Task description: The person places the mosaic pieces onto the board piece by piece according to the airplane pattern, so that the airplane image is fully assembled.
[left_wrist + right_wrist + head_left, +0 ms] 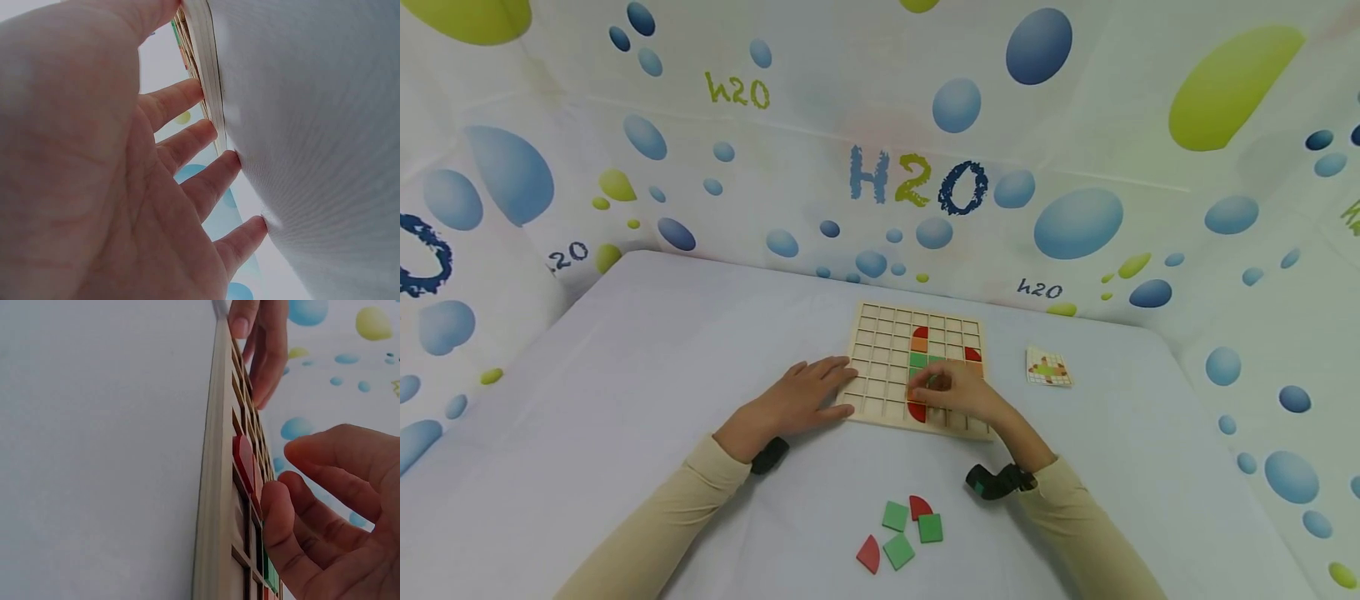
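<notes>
A wooden grid board (868, 371) lies on the table between both hands. My left hand (805, 396) rests flat at its left edge, fingers spread; in the left wrist view the fingertips meet its side. Over the front middle of the grid is my right hand (958, 390), fingers bent and thumb tip close to an orange tile (258, 478). No piece shows between those fingers. A red quarter-round tile (917, 412) sits in the front row. Farther back are another red tile (921, 332), an orange tile (919, 343) and green tiles (918, 360), some covered by the hand.
Near the front of the white table (700, 333) lie loose green squares (898, 551) and two red quarter-round pieces (868, 554). A small pattern card (1049, 367) is right of the board. Another red tile (973, 354) sits at the board's right side. A printed curtain stands behind.
</notes>
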Motion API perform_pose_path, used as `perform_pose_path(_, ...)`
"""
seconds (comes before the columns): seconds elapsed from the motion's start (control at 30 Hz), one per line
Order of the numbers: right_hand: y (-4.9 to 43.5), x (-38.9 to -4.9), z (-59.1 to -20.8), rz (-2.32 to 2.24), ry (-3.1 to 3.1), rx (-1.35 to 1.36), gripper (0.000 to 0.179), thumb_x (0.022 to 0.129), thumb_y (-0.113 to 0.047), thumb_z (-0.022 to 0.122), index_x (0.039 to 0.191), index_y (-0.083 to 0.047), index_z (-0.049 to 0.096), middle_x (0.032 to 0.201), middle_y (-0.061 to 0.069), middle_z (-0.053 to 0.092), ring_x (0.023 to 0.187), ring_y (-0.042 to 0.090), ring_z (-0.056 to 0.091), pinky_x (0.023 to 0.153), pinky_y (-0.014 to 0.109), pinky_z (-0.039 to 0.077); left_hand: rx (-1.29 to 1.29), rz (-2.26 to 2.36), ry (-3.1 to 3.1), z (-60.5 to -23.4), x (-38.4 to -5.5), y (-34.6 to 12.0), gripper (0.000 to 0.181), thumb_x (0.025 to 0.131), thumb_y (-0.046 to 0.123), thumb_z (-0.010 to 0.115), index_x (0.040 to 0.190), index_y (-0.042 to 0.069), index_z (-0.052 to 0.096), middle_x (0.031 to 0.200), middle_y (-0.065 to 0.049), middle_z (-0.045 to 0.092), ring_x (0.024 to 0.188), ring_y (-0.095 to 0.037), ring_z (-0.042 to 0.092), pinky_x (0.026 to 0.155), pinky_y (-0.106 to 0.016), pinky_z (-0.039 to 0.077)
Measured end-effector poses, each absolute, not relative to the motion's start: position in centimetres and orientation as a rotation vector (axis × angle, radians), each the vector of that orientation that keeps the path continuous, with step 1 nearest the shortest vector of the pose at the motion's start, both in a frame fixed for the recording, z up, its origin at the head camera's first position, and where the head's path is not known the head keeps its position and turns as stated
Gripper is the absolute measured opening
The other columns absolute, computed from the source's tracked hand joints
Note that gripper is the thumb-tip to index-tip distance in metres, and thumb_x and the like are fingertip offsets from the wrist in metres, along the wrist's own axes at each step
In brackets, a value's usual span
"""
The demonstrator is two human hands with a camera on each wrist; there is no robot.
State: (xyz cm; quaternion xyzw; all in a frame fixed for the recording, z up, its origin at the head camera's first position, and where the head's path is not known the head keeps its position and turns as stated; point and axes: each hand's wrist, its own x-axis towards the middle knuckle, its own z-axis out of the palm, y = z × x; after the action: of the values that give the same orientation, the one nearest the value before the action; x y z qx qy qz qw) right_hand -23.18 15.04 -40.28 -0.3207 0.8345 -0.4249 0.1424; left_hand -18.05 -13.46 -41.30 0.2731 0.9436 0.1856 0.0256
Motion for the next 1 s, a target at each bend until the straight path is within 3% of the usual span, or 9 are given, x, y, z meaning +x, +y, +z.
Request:
perform_pose_path(0.13, 15.1, -22.5, -40.5, -1.226, 2.354, -0.991, 0.015, 0.093, -0.011, 0.066, 0.103, -0.002, 0.071, 0.095, 0.004, 0.069, 0.070, 0.012, 0.057, 0.061, 0.023, 0.049, 0.853, 0.577, 2.922, -41.4, -18.1, -13.5, 0.054, 0.098, 0.034, 0.058, 0.142, 0.004, 0.046, 0.149, -0.019, 0.039, 0.138, -0.036, 0.037, 0.107, -0.061, 0.029)
perform_pose_path(0.37, 14.9, -21.2, -40.2, -1.147, 2.363, -0.838, 0.012, 0.094, -0.018, 0.067, 0.103, -0.011, 0.072, 0.096, 0.000, 0.064, 0.079, 0.018, 0.055, 0.064, 0.023, 0.047, 0.854, 0.584, 2.923, -41.5, -18.0, -13.5, 0.054, 0.098, 0.034, 0.058, 0.141, 0.004, 0.046, 0.149, -0.019, 0.040, 0.138, -0.036, 0.038, 0.107, -0.061, 0.029)
perform_pose_path(0.67, 14.7, -20.2, -40.3, -1.205, 2.207, -1.053, 0.015, 0.093, -0.009, 0.066, 0.104, -0.002, 0.071, 0.095, 0.008, 0.065, 0.075, 0.016, 0.059, 0.066, 0.023, 0.052, 0.840, 0.564, 2.926, -41.5, -18.1, -13.5, 0.055, 0.098, 0.036, 0.058, 0.142, 0.005, 0.046, 0.149, -0.018, 0.039, 0.138, -0.035, 0.037, 0.107, -0.061, 0.030)
perform_pose_path(1.0, 14.0, -19.1, -40.5, -1.121, 2.062, -1.202, 0.014, 0.094, -0.011, 0.066, 0.105, -0.005, 0.071, 0.099, 0.006, 0.067, 0.077, 0.008, 0.057, 0.070, 0.023, 0.053, 0.824, 0.560, 2.915, -41.4, -18.1, -13.5, 0.056, 0.099, 0.037, 0.057, 0.143, 0.006, 0.045, 0.150, -0.018, 0.039, 0.139, -0.035, 0.036, 0.108, -0.060, 0.029)
